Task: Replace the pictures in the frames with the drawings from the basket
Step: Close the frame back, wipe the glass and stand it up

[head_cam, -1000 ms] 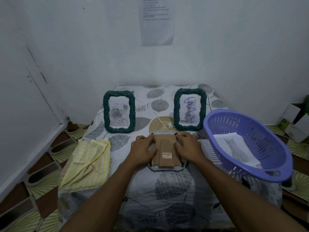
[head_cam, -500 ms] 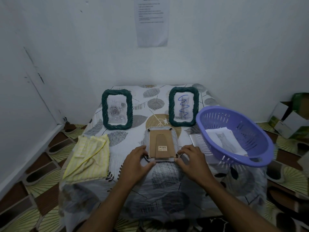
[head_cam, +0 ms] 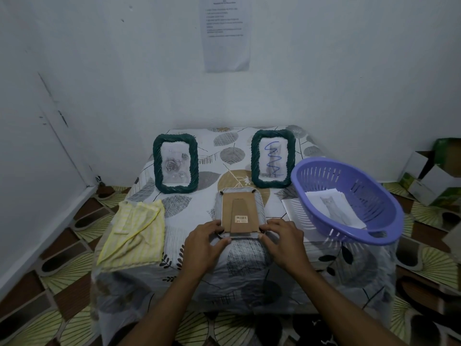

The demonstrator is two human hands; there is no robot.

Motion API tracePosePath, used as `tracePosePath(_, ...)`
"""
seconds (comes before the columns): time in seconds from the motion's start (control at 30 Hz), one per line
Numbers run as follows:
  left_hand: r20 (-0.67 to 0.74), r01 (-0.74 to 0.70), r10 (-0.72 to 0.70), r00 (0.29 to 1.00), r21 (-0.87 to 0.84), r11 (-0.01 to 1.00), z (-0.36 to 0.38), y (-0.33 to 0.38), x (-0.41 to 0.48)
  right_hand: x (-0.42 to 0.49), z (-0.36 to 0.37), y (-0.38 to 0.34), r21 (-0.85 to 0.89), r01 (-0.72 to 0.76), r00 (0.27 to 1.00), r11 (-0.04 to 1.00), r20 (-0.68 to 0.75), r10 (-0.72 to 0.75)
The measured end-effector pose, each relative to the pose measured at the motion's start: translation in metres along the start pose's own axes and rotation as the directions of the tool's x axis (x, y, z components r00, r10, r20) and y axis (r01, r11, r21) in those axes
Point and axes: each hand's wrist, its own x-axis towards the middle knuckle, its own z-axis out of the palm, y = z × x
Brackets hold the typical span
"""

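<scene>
A picture frame (head_cam: pixel 239 211) lies face down in the middle of the table, its brown cardboard back with a barcode sticker facing up. My left hand (head_cam: pixel 204 242) rests at its near left corner and my right hand (head_cam: pixel 282 237) at its near right corner, fingertips on the lower edge. Two green rope-edged frames stand upright behind: the left one (head_cam: pixel 175 163) shows a rose picture, the right one (head_cam: pixel 273 158) a blue scribble. A purple basket (head_cam: pixel 374 186) at the right holds cat drawings (head_cam: pixel 335 208).
A yellow striped cloth (head_cam: pixel 133 231) lies at the table's left side. A loose sheet of paper (head_cam: pixel 294 211) pokes out from under the basket. Cardboard boxes (head_cam: pixel 434 181) sit on the floor at the right. White walls close in behind and to the left.
Both hands slid from the frame's sides down to its near corners. The camera pulled back and up, so the table looks smaller.
</scene>
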Motion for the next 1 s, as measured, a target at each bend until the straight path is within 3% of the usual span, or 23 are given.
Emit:
tracePosePath(0.57, 0.031, -0.003, 0.003, 1.000, 0.012, 1.000, -0.001, -0.002, 0.002, -0.003, -0.005, -0.004, -0.026, 0.013, 1.000, 1.000, 0.018, -0.013)
tracePosePath(0.7, 0.028, -0.050, 0.050, 0.998, 0.005, 0.999, -0.001, 0.004, 0.008, 0.011, -0.008, -0.012, 0.021, -0.097, 0.995, 0.995, 0.028, 0.097)
tracePosePath(0.8, 0.028, -0.082, 0.080, 0.996, 0.098, 0.992, 0.006, 0.019, 0.024, 0.026, -0.009, -0.017, 0.028, -0.141, 0.987, 0.990, 0.080, 0.138)
tracePosePath(1.0, 0.245, 0.140, -0.149, 0.958, 0.056, 0.989, 0.029, 0.053, 0.060, 0.041, -0.017, -0.031, 0.349, -0.299, 0.954, 0.888, 0.118, 0.275)
